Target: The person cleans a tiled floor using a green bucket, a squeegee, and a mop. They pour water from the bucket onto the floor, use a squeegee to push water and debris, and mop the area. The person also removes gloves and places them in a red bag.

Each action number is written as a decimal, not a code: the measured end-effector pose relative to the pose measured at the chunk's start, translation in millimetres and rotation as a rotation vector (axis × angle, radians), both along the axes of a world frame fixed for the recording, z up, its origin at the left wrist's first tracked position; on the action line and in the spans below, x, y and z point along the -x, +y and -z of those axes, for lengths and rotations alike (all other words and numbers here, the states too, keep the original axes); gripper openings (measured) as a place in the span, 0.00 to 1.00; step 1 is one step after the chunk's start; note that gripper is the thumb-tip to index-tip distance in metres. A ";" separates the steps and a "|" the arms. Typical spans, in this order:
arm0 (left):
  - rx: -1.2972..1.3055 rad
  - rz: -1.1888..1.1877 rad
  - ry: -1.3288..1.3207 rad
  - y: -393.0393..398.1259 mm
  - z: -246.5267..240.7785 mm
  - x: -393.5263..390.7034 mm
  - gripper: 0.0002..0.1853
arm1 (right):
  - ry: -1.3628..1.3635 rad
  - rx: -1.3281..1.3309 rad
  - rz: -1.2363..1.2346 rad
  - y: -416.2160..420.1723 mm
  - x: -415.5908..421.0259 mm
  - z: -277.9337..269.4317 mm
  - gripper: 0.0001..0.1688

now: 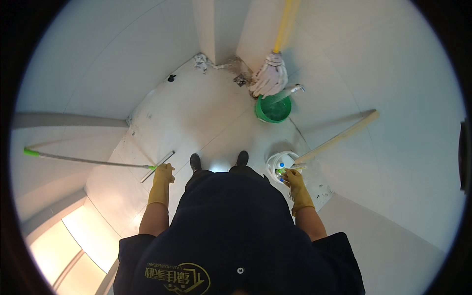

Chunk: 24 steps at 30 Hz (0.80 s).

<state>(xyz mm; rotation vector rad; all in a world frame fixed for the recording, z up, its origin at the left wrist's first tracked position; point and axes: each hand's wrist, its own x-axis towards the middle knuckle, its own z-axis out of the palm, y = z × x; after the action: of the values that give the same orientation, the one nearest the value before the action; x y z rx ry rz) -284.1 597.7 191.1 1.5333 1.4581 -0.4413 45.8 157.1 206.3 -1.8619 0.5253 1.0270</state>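
Note:
My left hand, in a yellow rubber glove, hangs at my left side with loosely curled fingers and nothing visible in them. In view it overlaps the end region of a floor squeegee, whose metal pole leans on the wall. My right hand, gloved alike, appears above a white bucket and partly covers it. Its fingers are bent and apart, with no held thing visible. Bottles with blue caps and a green item show inside the bucket. A pale wooden handle rises from there to the wall.
Water runs from a wall tap into a green bucket. Behind it, a string mop with a yellow handle leans in the corner. Dirt and a floor drain lie near the wall. My dark boots stand on pale tiles.

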 end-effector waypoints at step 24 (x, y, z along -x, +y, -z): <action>0.135 -0.005 -0.012 -14.0 80.8 -97.9 0.11 | 0.110 -0.106 0.585 -97.4 2.4 11.4 0.19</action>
<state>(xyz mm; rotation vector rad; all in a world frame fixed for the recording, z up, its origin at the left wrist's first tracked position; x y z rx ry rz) -186.2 583.7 110.3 1.4223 1.3945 -0.5161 43.4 59.7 194.9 -1.4308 0.9899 0.7421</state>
